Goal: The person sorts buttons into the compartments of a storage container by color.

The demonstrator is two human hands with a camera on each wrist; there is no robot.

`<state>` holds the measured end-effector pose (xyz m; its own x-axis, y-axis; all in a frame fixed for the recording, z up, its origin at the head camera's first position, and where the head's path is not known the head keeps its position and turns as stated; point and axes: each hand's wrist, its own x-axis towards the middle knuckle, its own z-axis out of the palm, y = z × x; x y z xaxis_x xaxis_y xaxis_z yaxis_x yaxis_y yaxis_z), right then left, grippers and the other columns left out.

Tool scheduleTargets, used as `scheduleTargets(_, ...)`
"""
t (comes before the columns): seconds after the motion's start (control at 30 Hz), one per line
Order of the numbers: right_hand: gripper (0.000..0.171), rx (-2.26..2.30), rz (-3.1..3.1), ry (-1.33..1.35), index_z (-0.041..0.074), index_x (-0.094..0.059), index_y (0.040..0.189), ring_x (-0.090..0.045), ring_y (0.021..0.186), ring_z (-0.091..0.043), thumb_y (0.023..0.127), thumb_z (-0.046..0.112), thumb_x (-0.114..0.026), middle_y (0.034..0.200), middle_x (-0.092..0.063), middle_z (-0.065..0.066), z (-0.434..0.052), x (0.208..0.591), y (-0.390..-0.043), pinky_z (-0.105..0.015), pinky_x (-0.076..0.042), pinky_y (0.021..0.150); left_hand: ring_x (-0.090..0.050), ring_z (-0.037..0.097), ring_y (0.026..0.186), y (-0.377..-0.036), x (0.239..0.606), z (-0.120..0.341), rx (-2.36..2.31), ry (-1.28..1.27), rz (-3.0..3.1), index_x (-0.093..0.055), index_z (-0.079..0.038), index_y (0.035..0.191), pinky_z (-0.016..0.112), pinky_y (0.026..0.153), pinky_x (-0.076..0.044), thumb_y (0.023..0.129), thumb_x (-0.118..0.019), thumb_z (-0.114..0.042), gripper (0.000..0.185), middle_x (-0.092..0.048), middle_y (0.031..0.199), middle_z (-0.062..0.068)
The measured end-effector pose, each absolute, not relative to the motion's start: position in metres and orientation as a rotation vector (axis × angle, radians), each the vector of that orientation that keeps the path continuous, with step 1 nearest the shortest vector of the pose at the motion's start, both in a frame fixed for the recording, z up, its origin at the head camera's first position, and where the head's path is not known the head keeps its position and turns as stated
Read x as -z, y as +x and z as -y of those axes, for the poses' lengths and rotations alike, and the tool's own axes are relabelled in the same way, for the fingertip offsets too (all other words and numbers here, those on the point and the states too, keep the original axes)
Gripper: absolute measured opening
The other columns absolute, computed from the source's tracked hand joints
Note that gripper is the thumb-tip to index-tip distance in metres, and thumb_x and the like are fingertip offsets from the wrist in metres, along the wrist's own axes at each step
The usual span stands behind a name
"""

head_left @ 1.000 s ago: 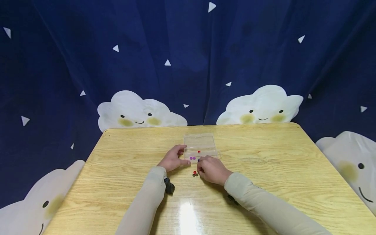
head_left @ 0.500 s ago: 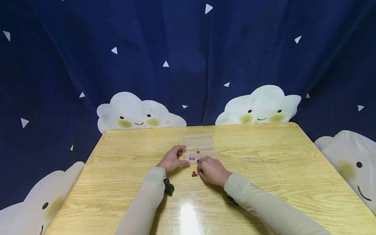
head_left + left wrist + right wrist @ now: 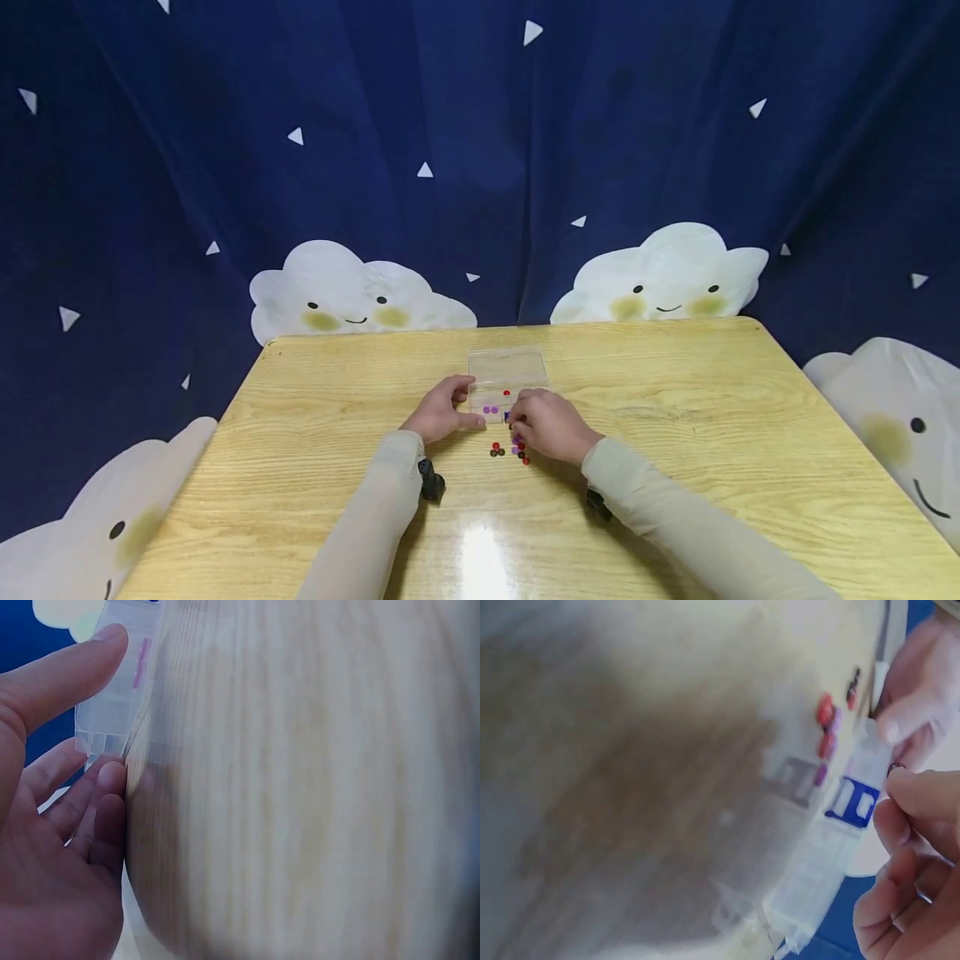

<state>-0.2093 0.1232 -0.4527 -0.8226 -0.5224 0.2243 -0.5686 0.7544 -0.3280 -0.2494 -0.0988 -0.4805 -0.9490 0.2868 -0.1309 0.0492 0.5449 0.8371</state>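
A clear plastic compartment box stands with its lid folded back. Inside it lie a red bead and two purple beads; a blue mark shows on its front. My left hand holds the box's left end, thumb along the front and fingers at the back. My right hand is over the front right of the box, pinching a small dark bead between thumb and fingertip. Just below that hand, several red, purple and dark beads lie on the table.
A small group of one red bead and two brown beads lies on the wooden table in front of the box. Behind the table hangs a dark blue curtain with white clouds and triangles.
My right hand has risen a little and shifted right, uncovering the bead pile beneath it, with a dark bead at its fingertips. My left hand stays at the box.
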Motion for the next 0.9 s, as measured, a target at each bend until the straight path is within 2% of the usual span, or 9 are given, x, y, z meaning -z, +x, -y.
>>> scheduleTargets(0.17,0.007,-0.665,2.824,0.777,0.011,-0.078,0.087,-0.062,0.079,-0.011,0.088,0.009,-0.071,0.084,-0.066,0.004,-0.13,0.448,-0.213,-0.034,-0.055,0.078,-0.051,0.025,0.122,-0.249,0.483,0.099,-1.353,0.27,-2.53,-0.047,-0.016,0.147,0.045,0.105,-0.044,0.079,-0.084,-0.021,0.078,-0.056,0.133,0.008)
scheduleTargets(0.7,0.005,-0.795,2.791,0.535,0.012,-0.077,0.085,-0.066,0.083,-0.018,0.088,0.01,-0.073,0.087,-0.069,0.0,-0.151,0.445,-0.227,-0.04,-0.055,0.08,-0.051,0.024,0.12,-0.249,0.483,0.099,-1.356,0.282,-2.53,-0.047,-0.015,0.147,0.045,0.104,-0.044,0.079,-0.084,-0.022,0.078,-0.055,0.132,0.008)
scheduleTargets(0.9,0.005,-0.82,2.8,0.504,0.011,-0.077,0.086,-0.065,0.082,-0.016,0.088,0.01,-0.073,0.087,-0.07,-0.001,-0.153,0.448,-0.231,-0.04,-0.054,0.081,-0.051,0.024,0.118,-0.25,0.483,0.098,-1.353,0.279,-2.539,-0.047,-0.015,0.147,0.044,0.104,-0.044,0.078,-0.085,-0.022,0.078,-0.056,0.131,0.007)
